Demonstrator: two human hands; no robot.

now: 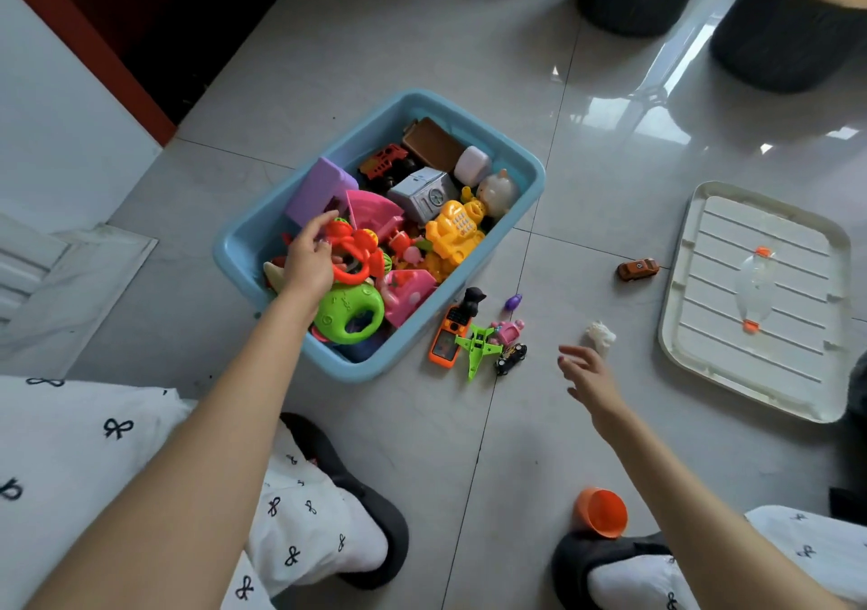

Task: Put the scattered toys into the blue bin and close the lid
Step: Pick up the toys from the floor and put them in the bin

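Note:
The blue bin [516,159] stands open on the tiled floor, filled with several toys. My left hand [307,257] is over its near left part, fingers loosely spread beside a red rattle [356,248]; it grips nothing. My right hand [589,377] hovers open above the floor, just short of a small white toy [601,335]. Between bin and right hand lie an orange toy phone [448,339], a green plane [478,349], a black figure [473,302], a small black car [511,357] and a pink toy [509,330]. A brown car [637,269] lies near the white lid [703,328].
The lid lies flat, inner side up, at the right. An orange cup [603,513] lies on its side by my right slipper [581,558]. Two dark round stools [788,32] stand at the back right. A white cabinet [56,107] is at the left.

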